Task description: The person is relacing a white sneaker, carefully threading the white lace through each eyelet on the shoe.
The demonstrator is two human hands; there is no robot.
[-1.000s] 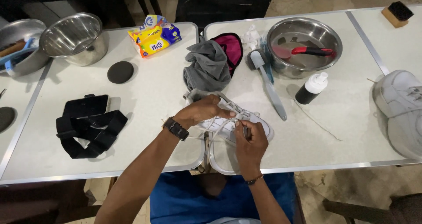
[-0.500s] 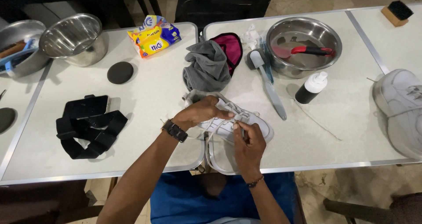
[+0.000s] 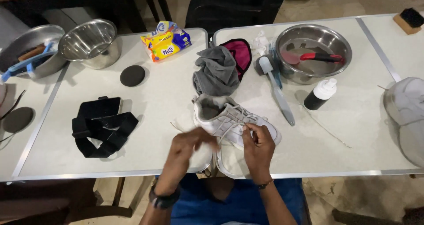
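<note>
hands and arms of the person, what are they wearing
Both forearms are bare, with no sleeves showing. The left hand has a dark, chunky watch on its wrist. The right hand has a thin bracelet on its wrist. No gloves or rings visible.

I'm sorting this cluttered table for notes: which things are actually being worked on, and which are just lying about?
In use:
shoe
lace, pinched by right hand
left hand, blurred, beside the shoe

Lying about:
grey cloth
brush
bottle
bowl
black strap
yellow packet
second shoe
</note>
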